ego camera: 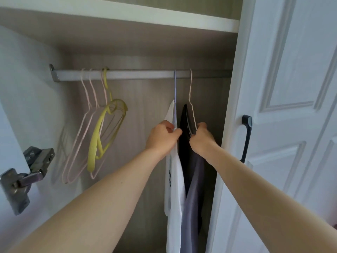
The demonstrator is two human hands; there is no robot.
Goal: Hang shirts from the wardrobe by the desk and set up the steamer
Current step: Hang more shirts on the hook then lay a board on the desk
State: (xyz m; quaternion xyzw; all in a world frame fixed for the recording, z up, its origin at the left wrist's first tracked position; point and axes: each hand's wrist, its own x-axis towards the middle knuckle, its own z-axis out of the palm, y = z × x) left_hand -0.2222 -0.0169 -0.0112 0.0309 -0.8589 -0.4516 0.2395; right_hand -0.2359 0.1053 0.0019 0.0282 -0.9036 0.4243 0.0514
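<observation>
Your left hand (163, 137) is closed in a pinch on the shoulder of the white shirt (175, 179), fingers curled tight w/ thumb tip meeting them at the blue-hooked hanger (175, 88). Your right hand (201, 138) is clamped round the lower wire of the pink-hooked hanger (191, 95) and the top of the black shirt (187, 121); no gap shows betw fingers and fabric.

Both shirts hang at abt 3 o'clock of the wardrobe opening, edge-on to you, long axis straight up-down, collars up toward the rail (138, 74), hems down toward 6 o'clock. Both hooks sit over the rail, near each other, blue one to the 9 o'clock side. A grey garment (195, 189) hangs just below your right hand, touching the white shirt; can't tell if it shares the black shirt's hanger.

Hems of all three are cut off by the bottom edge. White shirt has dark print at its 9 o'clock edge, too foreshortened to read. Black shirt's far side is hidden behind the door (284, 106).

At 9 o'clock along the rail: empty pink hangers (85, 136) and a yellow hanger (102, 132), tilted and overlapping, well apart from the shirts. Exact pink count is hard to make out. Door hinge (27, 172) sits at 8 o'clock.
</observation>
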